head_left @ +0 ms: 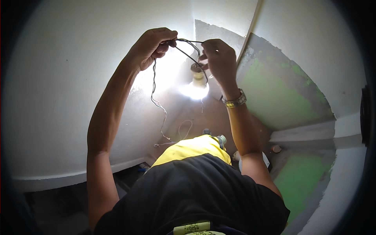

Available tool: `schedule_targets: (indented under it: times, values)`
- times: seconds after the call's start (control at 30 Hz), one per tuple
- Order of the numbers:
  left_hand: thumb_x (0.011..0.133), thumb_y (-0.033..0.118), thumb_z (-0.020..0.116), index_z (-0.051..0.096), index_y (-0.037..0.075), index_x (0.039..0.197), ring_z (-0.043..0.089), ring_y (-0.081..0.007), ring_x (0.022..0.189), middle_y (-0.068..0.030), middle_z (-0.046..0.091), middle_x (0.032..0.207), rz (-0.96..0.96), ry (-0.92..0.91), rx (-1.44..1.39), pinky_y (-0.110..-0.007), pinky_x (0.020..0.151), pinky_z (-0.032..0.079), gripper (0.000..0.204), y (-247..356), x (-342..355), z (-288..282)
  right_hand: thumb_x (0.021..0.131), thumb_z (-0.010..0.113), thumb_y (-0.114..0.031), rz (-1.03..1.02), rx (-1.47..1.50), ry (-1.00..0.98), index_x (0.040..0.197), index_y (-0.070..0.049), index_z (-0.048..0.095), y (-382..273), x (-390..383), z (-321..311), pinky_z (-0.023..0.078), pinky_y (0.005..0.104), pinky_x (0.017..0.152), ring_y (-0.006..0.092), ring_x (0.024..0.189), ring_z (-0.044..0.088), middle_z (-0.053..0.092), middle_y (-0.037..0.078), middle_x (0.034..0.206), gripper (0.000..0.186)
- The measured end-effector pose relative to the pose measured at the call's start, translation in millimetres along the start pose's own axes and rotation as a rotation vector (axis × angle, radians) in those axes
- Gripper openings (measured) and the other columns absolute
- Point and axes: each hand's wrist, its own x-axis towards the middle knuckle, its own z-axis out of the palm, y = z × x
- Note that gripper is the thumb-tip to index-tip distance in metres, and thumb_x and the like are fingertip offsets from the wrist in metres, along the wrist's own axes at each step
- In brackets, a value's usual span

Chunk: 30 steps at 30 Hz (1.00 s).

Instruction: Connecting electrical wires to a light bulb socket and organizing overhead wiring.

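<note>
Both my raised hands have hold of a thin dark electrical wire (186, 52). My left hand (152, 47) is closed, pinching it between thumb and fingers. Across from it, my right hand (220, 60) is closed on the same wire, its fingers partly hidden and a little blurred. Between the hands the wire makes a loose loop. Below my left hand a twisted length of wire (153, 88) hangs toward the floor. Just under my right hand is a lit bulb (194, 91) in a pale holder (198, 77); how it is held up I cannot tell.
A pale wall (58, 98) rises at the left, and a wall with green and grey patches (274, 86) stands at the right. Thin wire (184, 135) trails low near my yellow-clad legs. A white object (265, 159) shows partly behind my right arm.
</note>
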Motion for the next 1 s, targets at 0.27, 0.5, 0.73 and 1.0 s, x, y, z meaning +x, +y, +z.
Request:
schedule_targets:
  times: [0.27,0.5,0.73,1.0]
  values:
    - [0.104,0.022,0.055,0.069,0.002,0.112,0.03,-0.0019,0.051,0.0027,0.06,0.078,0.118,0.014,0.011,-0.02,0.045,0.023,0.026,-2.9,-6.6,9.4,0.089,0.068,-0.007,-0.649,-0.403,-0.258,0.092,-0.005,0.073,-38.9,9.2,-10.5,0.052,0.0376,0.073,0.0296,0.076,0.065,0.069,0.011,0.085,0.007]
    - [0.102,0.021,0.056,0.066,0.003,0.102,0.033,-0.0019,0.053,-0.001,0.065,0.079,0.17,-0.029,0.271,-0.021,0.047,0.027,0.021,3.7,-6.3,17.8,0.099,0.056,-0.02,-0.454,-0.142,-0.369,0.101,0.0,0.066,-36.5,56.7,1.2,0.055,0.0341,0.082,0.0221,0.088,0.071,0.071,0.011,0.094,0.023]
    - [0.099,0.022,0.06,0.062,0.004,0.096,0.035,-0.0015,0.053,-0.0042,0.067,0.076,0.203,0.067,0.356,-0.02,0.045,0.027,0.018,3.8,-7.7,20.4,0.104,0.048,-0.025,-0.132,0.151,-0.474,0.109,0.004,0.054,-38.3,58.7,1.1,0.062,0.034,0.069,0.0257,0.086,0.073,0.067,0.016,0.101,0.03]
    - [0.099,0.024,0.063,0.065,0.004,0.1,0.036,-0.0018,0.053,-0.001,0.062,0.072,0.207,0.059,0.334,-0.02,0.046,0.028,0.021,5.0,-8.5,23.8,0.102,0.054,-0.02,-0.167,0.07,-0.492,0.105,0.001,0.06,-46.5,62.1,5.5,0.064,0.03,0.06,0.0161,0.076,0.071,0.066,0.009,0.088,0.022]
